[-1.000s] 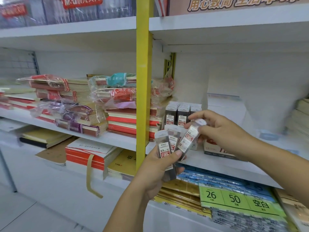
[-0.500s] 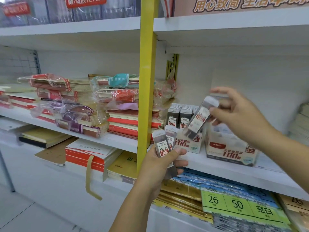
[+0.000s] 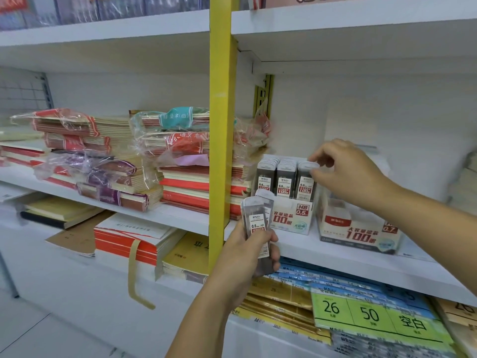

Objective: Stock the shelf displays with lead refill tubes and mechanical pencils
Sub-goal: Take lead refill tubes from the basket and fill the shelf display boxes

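Note:
My left hand (image 3: 245, 257) grips two clear lead refill tubes (image 3: 256, 223) with white caps, held upright in front of the shelf edge. A white HB 0.5 display box (image 3: 296, 218) on the middle shelf holds rows of the same tubes. My right hand (image 3: 346, 171) pinches the cap of one tube (image 3: 305, 182) standing at the right front of that box. To its right stands a second white display box (image 3: 361, 231) marked 0.7; what it holds is hidden by my arm.
A yellow upright post (image 3: 222, 125) divides the shelving. Left of it lie stacks of wrapped notebooks (image 3: 103, 161). Below the middle shelf (image 3: 348, 267) are gold and blue paper packs and a green label strip (image 3: 371, 313).
My right hand carried one tube from the bunch in my left hand up over the shelf and down into the right front of the 0.5 box. My left hand stayed put.

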Tool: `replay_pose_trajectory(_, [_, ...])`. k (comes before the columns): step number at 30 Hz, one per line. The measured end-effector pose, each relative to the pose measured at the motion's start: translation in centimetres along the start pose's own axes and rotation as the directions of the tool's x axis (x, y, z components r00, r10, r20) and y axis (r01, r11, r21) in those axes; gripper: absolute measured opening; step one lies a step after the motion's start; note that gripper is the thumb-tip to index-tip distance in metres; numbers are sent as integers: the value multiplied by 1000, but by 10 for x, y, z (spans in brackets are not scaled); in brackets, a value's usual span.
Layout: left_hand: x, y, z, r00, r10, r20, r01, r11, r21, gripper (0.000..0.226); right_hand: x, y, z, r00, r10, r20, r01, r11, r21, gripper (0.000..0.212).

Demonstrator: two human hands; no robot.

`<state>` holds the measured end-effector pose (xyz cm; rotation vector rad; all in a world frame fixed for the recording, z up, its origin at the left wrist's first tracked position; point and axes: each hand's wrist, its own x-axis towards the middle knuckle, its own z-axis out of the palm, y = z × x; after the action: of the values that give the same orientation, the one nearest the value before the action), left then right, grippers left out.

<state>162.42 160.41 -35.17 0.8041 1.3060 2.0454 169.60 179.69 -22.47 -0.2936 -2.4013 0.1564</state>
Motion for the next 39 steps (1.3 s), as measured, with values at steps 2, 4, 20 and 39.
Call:
replay_pose_trajectory(2, [-2, 1, -1, 1000, 13, -2, -13, 1000, 6, 16, -1, 4, 3, 1000, 12, -2, -12, 997, -70, 15])
replay_pose_trajectory(4, [-3, 2, -1, 999, 33, 0, -33, 999, -2, 22, -2, 7, 4, 1000, 20, -21, -23, 991, -135, 22])
replay_pose_trajectory(20, [-21, 12, 16, 996, 47, 82, -51, 998, 42, 28, -73, -46, 15, 952, 149, 269, -294, 697, 654, 29])
replay_pose_trajectory(39, [-5, 9, -4, 989, 61, -135, -53, 997, 63, 29, -2, -21, -33, 993, -73, -93, 84, 990, 111, 24])
